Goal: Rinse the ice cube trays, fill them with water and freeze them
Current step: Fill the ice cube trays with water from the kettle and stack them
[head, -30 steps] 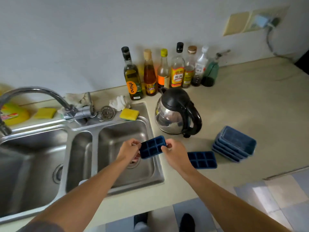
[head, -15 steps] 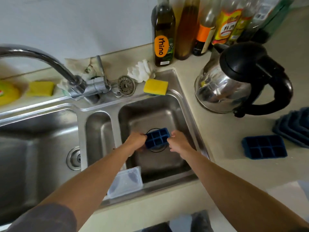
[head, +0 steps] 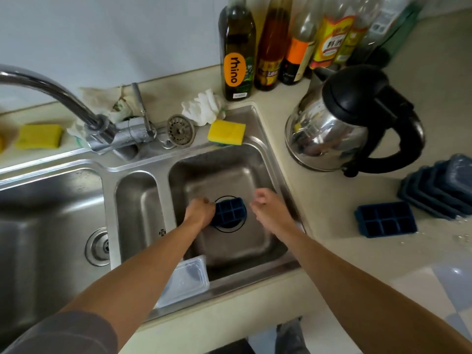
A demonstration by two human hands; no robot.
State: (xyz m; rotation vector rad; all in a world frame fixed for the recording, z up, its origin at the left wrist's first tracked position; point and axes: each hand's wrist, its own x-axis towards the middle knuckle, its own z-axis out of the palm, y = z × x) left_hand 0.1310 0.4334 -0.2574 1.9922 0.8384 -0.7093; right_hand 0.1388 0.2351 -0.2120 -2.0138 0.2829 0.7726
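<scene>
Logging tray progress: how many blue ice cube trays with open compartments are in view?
2. One tray is in the right sink basin, held by the left hand; a second tray lies on the counter right of the sink. The blue stack beside it may hide more.

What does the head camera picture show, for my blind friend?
A left hand holds a blue ice tray in the right sink basin; the right hand is open beside it. A second tray and a kettle sit on the counter.
</scene>
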